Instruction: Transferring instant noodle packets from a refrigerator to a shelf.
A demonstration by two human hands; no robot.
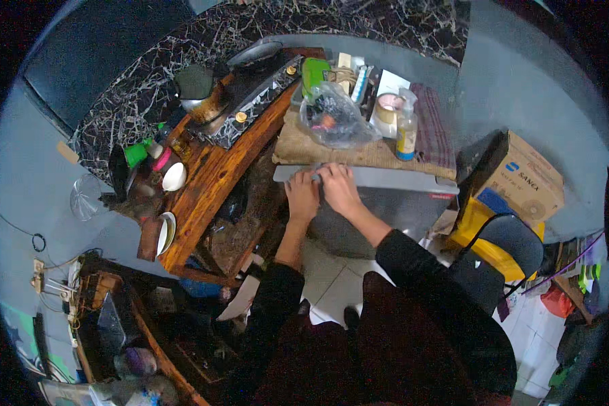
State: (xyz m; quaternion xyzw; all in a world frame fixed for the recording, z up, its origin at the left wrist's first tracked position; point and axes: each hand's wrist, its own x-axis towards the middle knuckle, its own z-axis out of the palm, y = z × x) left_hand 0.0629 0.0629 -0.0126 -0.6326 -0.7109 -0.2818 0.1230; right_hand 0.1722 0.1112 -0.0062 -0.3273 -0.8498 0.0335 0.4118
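My left hand [302, 194] and my right hand [340, 187] are side by side at the light grey front rim of a box-shaped grey appliance [358, 223]. The fingers of both are bent and nearly meet. A small greyish bit shows between the fingertips, too small to name. Just beyond the hands, a brown cloth [298, 145] covers the appliance's top. On it lies a crumpled clear plastic bag [335, 118], with a spray bottle [407, 132] and rolls of tape [388, 111] to its right.
A wooden table [213, 186] on the left carries a gas stove [250, 101] with a pot [199, 101], and white bowls [174, 177]. A green packet [314, 73] lies at the back. On the right, a cardboard box [521, 176] stands by a yellow and black chair [511, 247].
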